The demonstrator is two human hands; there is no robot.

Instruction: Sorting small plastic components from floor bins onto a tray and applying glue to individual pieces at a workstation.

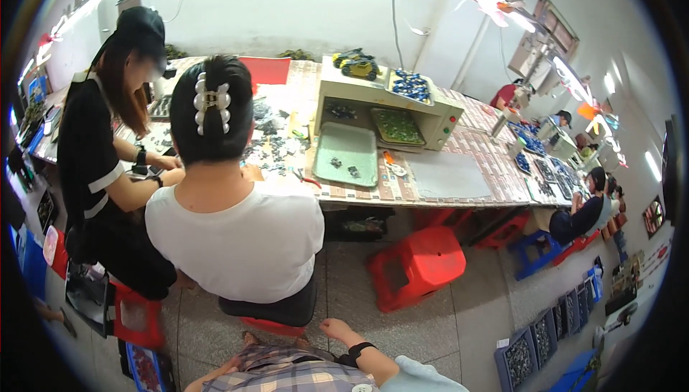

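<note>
The left hand is out of sight below the plaid clothing (287, 370) at the lower edge, so its grip cannot be told. The right hand (336, 329), black band at the wrist, hangs loose and empty, fingers lightly curled, just behind a red stool (276, 326) where a person in a white shirt (240, 238) sits. Further right, ahead of the hands, an empty red stool (416, 266) stands before the worktop (445, 177).
</note>
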